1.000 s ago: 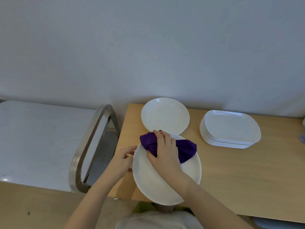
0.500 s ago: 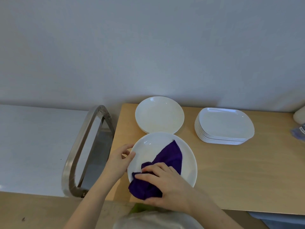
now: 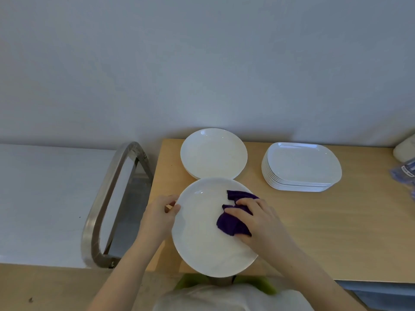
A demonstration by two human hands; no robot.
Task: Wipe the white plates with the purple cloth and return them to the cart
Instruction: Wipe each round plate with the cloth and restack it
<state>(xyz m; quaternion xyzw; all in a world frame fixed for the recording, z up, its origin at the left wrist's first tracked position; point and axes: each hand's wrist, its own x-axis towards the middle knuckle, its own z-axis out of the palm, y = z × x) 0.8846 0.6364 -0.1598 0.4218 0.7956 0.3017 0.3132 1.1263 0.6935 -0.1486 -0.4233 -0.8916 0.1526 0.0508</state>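
Wooden table [image 3: 314, 232] near edge: round plate [image 3: 202, 239] overhanging, rigid, glossy, breakable. Left hand [image 3: 160, 213] pinches left rim; right hand [image 3: 258, 221] presses bunched purple cloth [image 3: 231, 223] flat, fingers loosely curled over it. Best held at rim.

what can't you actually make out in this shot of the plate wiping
All head view:
- Underside of the round plate being wiped: faces away from the camera.
- Most of the purple cloth: covered by the right hand.
- Left hand fingers beneath the rim: hidden by the plate.
- Count of the round plate stack: only the top one shows clearly.
- Blue packet at the right edge: cut off and blurred.
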